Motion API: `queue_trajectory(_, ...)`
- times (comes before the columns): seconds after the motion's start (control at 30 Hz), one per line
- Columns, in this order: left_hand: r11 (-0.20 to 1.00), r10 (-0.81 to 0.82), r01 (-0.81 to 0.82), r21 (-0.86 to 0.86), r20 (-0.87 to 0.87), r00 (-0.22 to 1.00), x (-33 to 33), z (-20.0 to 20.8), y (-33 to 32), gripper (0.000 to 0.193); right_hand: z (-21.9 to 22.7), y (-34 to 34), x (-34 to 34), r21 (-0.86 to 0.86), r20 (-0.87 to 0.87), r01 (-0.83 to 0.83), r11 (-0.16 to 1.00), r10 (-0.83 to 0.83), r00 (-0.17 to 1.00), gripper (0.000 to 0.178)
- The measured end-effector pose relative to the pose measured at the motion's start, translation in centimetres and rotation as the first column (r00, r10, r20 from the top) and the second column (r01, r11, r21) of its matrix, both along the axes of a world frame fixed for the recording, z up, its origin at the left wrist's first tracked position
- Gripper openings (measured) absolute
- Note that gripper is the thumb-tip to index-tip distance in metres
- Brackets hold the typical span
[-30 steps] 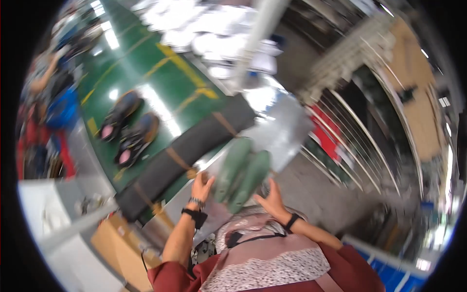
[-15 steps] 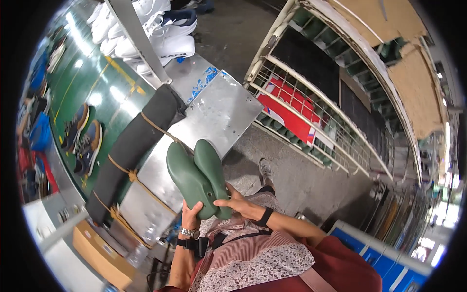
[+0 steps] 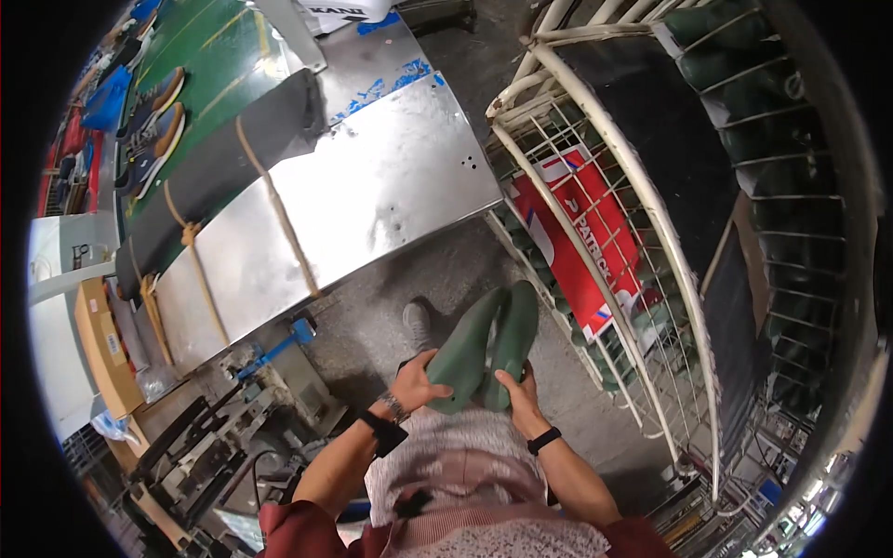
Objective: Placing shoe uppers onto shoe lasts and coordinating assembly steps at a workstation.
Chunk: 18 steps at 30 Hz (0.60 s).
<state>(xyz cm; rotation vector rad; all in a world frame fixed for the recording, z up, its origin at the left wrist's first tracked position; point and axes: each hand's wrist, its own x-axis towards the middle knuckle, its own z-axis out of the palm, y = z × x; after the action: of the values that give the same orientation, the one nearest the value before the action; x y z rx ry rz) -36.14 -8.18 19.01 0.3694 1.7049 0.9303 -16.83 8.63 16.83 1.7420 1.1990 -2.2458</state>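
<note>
Left hand [image 3: 414,383] grips one green shoe form [image 3: 465,349] by its near end, right hand [image 3: 523,394] its mate [image 3: 513,339] likewise, both above the floor [image 3: 358,349]. They look stiff, smooth, possibly slippery; those thick near ends should give the firmest hold.

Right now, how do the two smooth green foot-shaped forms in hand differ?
The left form looks broader than the right form. The left form slants more in view than the right form. The left hand grips the left form; the right hand, the right form. Both are green and smooth.
</note>
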Motion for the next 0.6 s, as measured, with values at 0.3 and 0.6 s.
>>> queue_trajectory(0.3, 0.964, -0.243, 0.258, 0.062, -0.184, 0.952, -5.5, -17.4, 16.8, 0.09, -15.5, 11.2, -2.1, 0.285, -0.006, 0.262, 0.922, -0.271, 0.962, 0.085)
queue_trajectory(0.6, 0.932, 0.209, -0.056, 0.359, -0.403, 0.891, -8.0, -25.0, 27.5, 0.077, -22.6, 17.4, -8.9, 0.539, -0.174, 0.255, 0.803, -0.19, 0.966, 0.052)
